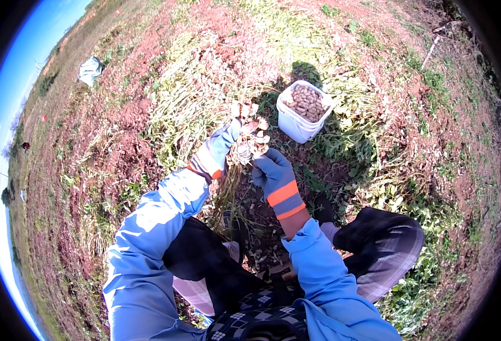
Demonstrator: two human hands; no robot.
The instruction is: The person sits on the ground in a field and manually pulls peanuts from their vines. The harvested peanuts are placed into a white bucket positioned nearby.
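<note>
My left hand (pixel 223 145), in a grey work glove with an orange-striped cuff, is closed around a pulled peanut plant, its fingers partly hidden by the pods. A cluster of peanut pods (pixel 250 136) stands at the top of the bunch, and the stems (pixel 229 185) hang below toward my legs. At the lower right of the cluster is my right hand (pixel 272 170), gloved alike, its thumb and fingertips together at a pod. Whether that pod is still joined to the plant cannot be told. Just beyond my hands, to the right, a white plastic bucket (pixel 293 125) holds many peanut pods (pixel 308 103).
Uprooted plants (pixel 182 102) lie in rows on reddish soil around the bucket and beside my bent legs. A pale sack (pixel 90 70) lies farther off at the upper left. Dry branches (pixel 431 51) are at the upper right.
</note>
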